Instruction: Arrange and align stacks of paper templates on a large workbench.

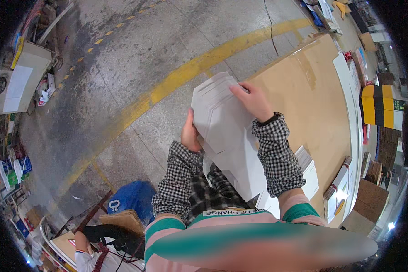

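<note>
both hands hold a stack of flat white die-cut card blanks (222, 122) above the cardboard-covered surface (303, 99), left hand (190, 135) gripping its near edge, right hand (254, 100) pinching the top sheet, seemingly peeling one off, which calls for separating it cleanly.
</note>
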A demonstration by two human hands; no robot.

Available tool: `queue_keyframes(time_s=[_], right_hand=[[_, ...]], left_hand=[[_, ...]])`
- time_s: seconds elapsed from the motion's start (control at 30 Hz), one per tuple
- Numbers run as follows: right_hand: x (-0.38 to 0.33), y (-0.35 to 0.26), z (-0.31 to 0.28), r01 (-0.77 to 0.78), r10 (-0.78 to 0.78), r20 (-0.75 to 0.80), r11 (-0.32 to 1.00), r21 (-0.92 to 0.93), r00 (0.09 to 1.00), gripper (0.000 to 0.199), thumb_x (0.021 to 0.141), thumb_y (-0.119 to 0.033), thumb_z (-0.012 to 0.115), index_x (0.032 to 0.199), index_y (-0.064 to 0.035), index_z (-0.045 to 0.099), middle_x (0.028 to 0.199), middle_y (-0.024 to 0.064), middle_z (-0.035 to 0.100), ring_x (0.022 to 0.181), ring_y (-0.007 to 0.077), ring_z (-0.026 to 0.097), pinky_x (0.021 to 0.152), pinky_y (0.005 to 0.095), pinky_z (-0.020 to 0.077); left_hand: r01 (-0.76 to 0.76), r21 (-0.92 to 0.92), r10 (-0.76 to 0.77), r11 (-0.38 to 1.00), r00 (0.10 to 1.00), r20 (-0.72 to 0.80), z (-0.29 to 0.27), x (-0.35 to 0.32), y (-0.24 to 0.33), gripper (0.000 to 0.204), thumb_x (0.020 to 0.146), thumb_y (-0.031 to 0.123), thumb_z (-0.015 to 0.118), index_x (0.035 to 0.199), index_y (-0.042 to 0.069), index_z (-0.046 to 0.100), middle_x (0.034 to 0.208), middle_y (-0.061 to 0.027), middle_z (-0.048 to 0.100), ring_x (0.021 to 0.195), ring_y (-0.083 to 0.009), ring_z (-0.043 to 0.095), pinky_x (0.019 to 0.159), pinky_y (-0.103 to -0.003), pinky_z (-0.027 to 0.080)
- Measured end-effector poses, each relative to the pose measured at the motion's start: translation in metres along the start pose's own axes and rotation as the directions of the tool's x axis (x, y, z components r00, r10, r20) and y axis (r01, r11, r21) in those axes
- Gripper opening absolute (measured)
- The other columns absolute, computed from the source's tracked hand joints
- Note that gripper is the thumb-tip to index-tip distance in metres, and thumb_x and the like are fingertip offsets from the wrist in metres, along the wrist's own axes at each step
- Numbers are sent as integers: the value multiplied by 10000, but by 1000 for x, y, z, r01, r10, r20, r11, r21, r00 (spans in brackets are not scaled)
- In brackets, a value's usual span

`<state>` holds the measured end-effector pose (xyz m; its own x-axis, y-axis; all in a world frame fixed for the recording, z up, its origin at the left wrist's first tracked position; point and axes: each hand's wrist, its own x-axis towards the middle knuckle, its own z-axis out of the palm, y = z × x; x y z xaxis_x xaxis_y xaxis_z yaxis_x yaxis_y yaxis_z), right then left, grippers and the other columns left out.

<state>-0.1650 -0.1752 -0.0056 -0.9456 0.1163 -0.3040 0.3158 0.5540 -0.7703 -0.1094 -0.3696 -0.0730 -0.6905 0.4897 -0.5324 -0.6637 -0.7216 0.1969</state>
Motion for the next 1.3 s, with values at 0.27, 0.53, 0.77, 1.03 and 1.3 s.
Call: queue_keyframes(time_s=[0.27,0.53,0.77,1.03,1.3], right_hand=[[-7,-8,-2,50,-41,-96,995,87,994,369,723,-317,670,809,26,566,719,87,582,693,125,524,614,265,425],[5,-22,-10,30,-31,-119,1000,-7,992,359,725,-334,664,686,6,556,601,18,519,608,82,461,526,257,384],[34,-7,9,40,-41,54,999,36,998,436,820,-416,546,852,17,581,738,24,548,678,130,487,613,255,395],[81,24,24,-233,220,265,972,16,939,621,848,-482,472,1054,101,531,1011,116,578,852,148,542,744,272,427],[15,7,15,110,-44,-170,910,399,984,446,874,-392,473,726,13,586,616,-49,482,633,52,410,540,230,352]], left_hand=[[-39,-24,41,999,995,92,4,-6,-8,610,893,500,321,1302,48,328,1290,-91,419,1159,-234,429,962,-368,351],[20,34,-22,999,998,67,-14,-2,-12,709,851,592,319,1306,48,322,1264,-85,445,1128,-231,455,946,-370,362],[-134,249,134,959,991,14,-18,-14,-11,540,793,279,590,1231,20,408,1132,-78,530,1029,-194,515,882,-327,411],[-119,589,59,799,991,120,3,-7,3,509,652,115,702,1094,-46,509,1014,-87,588,934,-174,556,840,-307,428],[-211,801,61,560,975,215,18,-38,5,513,622,96,725,1083,-27,535,1019,-90,596,921,-178,570,837,-301,437]])
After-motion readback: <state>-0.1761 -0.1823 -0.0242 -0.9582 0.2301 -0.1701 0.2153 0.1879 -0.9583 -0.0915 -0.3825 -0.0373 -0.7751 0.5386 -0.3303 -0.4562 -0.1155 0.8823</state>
